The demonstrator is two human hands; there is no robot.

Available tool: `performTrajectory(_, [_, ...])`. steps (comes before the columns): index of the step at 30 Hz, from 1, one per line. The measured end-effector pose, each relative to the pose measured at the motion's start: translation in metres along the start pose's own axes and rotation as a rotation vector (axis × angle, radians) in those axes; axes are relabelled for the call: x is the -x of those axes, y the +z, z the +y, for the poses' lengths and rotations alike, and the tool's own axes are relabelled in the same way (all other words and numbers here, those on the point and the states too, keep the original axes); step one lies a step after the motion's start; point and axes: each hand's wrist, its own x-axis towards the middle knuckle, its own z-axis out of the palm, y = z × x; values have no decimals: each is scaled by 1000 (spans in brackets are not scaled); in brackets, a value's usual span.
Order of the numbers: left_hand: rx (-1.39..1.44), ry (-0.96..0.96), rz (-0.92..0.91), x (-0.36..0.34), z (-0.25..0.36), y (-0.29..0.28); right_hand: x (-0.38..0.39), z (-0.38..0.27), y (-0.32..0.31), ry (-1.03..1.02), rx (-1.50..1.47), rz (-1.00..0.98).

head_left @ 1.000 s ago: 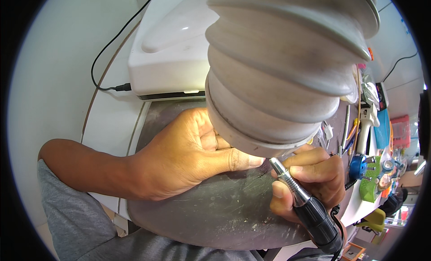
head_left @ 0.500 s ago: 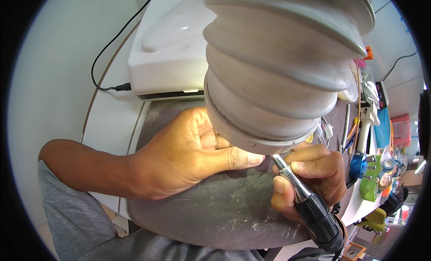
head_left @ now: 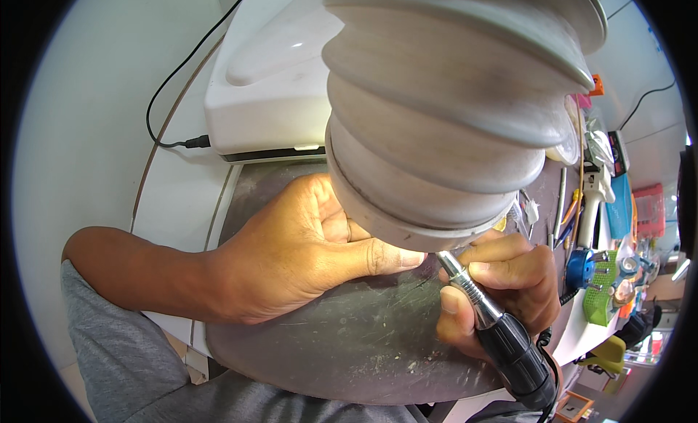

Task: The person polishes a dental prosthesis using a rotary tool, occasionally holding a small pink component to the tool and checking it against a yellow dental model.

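Note:
A large white ribbed flexible hose with a round rim (head_left: 443,110) hangs over the work spot, covering much of what lies beneath it. My left hand (head_left: 305,256) is curled under that rim, thumb pointing right; whatever its fingers hold is hidden. My right hand (head_left: 520,281) grips a black and silver rotary handpiece (head_left: 512,350) with a coiled cord. The handpiece's tip disappears under the rim, close to my left thumb; whether they touch I cannot tell. Both hands are over a scuffed grey mat (head_left: 363,350).
Behind my hands sits a white machine (head_left: 269,117) with a black cable. Along the right are assorted tools, a white handled device (head_left: 594,205), a blue holder (head_left: 580,270), a green perforated basket (head_left: 598,303) and a red container (head_left: 647,212). A chair (head_left: 607,354) stands beyond the bench.
The ribbed hose appears slightly farther up and left. The handpiece's tip has moved a little upward under the rim. My left hand is nearly unchanged.

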Motion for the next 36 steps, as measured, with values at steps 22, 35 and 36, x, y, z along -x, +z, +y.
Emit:
performTrajectory(22, [68, 93, -82, -2, -2, 1, -5, 0, -7, -26, -2, -95])
performTrajectory(35, [69, 52, -66, 0, 3, 2, 1, 2, -4, 13, -48, -24])
performTrajectory(36, [76, 50, -70, 0, 2, 2, 1, 1, -4, 15, -48, -24])
